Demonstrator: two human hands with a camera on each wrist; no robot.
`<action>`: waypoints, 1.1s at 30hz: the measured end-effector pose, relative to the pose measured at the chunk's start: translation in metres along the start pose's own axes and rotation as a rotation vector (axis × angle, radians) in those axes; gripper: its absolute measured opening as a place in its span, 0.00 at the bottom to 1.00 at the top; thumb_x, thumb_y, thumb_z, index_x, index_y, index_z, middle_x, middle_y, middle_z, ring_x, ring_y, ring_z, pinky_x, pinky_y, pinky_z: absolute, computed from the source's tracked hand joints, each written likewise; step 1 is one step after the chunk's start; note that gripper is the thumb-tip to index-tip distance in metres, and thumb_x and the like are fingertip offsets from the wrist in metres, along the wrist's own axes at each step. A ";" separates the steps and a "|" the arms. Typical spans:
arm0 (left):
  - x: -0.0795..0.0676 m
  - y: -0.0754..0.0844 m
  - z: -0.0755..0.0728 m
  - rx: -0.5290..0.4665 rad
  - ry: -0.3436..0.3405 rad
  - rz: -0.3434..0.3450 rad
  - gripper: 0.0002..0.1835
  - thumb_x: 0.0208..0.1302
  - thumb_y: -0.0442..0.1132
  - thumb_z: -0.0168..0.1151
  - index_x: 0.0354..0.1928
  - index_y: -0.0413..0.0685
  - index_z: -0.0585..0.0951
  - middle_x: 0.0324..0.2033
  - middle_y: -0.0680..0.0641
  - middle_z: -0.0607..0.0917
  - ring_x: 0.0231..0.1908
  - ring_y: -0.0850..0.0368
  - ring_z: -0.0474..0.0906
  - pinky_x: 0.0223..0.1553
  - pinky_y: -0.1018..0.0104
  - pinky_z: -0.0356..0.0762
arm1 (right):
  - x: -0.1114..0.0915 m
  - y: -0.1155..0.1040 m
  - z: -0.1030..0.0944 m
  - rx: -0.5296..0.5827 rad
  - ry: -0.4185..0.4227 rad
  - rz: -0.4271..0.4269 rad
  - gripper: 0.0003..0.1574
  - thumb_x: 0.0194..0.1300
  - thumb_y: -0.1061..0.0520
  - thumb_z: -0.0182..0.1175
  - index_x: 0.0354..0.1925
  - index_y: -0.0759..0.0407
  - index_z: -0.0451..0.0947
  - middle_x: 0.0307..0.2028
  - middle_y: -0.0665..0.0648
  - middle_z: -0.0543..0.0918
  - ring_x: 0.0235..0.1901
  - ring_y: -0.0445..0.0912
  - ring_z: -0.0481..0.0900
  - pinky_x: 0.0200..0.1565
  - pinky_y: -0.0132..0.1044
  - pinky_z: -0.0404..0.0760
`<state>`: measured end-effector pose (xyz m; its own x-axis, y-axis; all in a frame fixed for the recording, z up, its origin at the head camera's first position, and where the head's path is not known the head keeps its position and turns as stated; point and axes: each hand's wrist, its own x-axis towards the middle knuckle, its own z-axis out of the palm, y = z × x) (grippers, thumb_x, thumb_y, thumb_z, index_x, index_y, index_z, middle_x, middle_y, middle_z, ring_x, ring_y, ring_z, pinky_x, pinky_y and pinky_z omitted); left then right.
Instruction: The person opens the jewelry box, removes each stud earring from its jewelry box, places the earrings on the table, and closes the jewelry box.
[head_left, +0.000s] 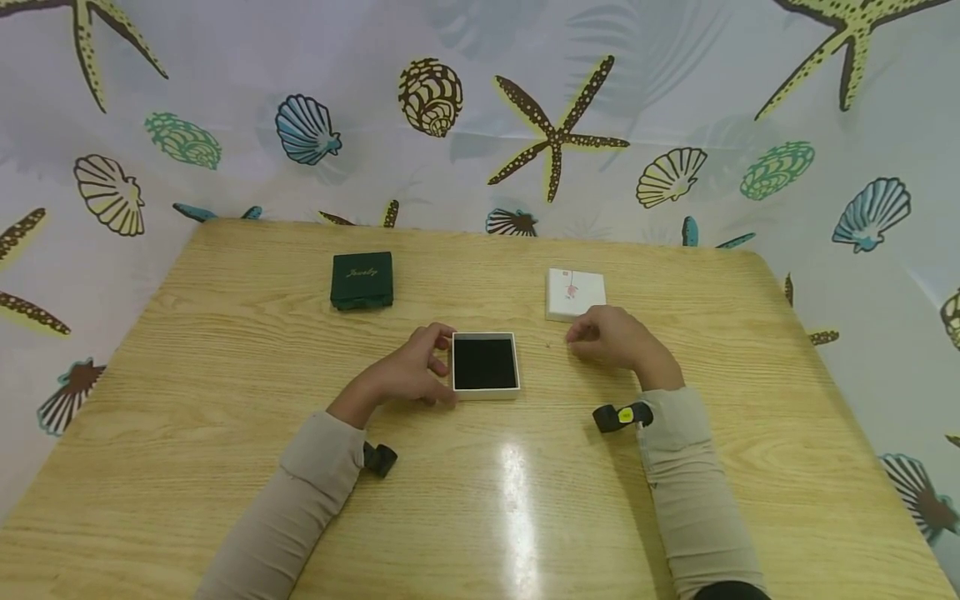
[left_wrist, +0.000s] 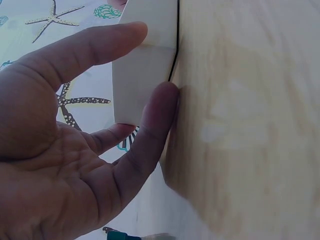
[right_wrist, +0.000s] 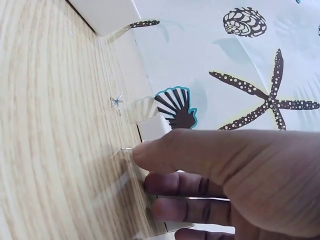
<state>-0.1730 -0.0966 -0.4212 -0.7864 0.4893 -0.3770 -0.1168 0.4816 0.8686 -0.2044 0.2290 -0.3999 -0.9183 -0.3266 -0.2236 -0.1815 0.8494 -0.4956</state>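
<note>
My left hand (head_left: 408, 371) holds an open white box (head_left: 486, 395) by its left side, thumb and fingers at its corners. A black pad (head_left: 485, 363) fills the box. In the left wrist view, the thumb and fingertips touch the box's pale side (left_wrist: 145, 75). Low over the table, my right hand (head_left: 615, 337) pinches a small thin silvery piece (right_wrist: 125, 149) at the thumb tip; its exact kind is too small to tell. Left of that hand lies a tiny star-shaped piece (right_wrist: 116, 102), like a stud earring. Behind the right fingers stands a white lid or box (head_left: 576, 292) with a pink flower print.
A dark green box (head_left: 362, 280) with gold lettering stands at the back left of the wooden table (head_left: 225, 350). Behind the table hangs a curtain (head_left: 360, 75) printed with shells and starfish.
</note>
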 end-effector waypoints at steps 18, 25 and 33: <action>-0.001 0.000 0.000 0.014 0.001 0.018 0.48 0.46 0.34 0.73 0.66 0.54 0.56 0.62 0.44 0.58 0.53 0.47 0.69 0.33 0.62 0.81 | 0.000 -0.004 -0.001 -0.056 0.012 0.005 0.08 0.57 0.60 0.63 0.38 0.57 0.83 0.39 0.57 0.84 0.40 0.49 0.79 0.47 0.46 0.77; 0.001 -0.001 0.000 0.005 0.002 0.016 0.47 0.46 0.34 0.73 0.66 0.55 0.56 0.62 0.45 0.58 0.53 0.47 0.69 0.33 0.62 0.81 | -0.007 -0.013 -0.013 -0.080 0.032 0.012 0.14 0.59 0.58 0.62 0.45 0.57 0.81 0.43 0.57 0.82 0.43 0.51 0.77 0.44 0.45 0.77; 0.000 -0.001 0.001 0.006 0.001 0.009 0.49 0.46 0.34 0.73 0.67 0.55 0.54 0.63 0.45 0.58 0.53 0.47 0.70 0.33 0.62 0.81 | -0.009 -0.027 -0.034 -0.127 0.047 -0.068 0.16 0.60 0.59 0.63 0.48 0.60 0.80 0.48 0.60 0.81 0.49 0.55 0.76 0.50 0.50 0.76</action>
<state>-0.1726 -0.0965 -0.4226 -0.7878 0.4931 -0.3691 -0.1061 0.4817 0.8699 -0.2035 0.2234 -0.3558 -0.9174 -0.3679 -0.1519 -0.2842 0.8727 -0.3971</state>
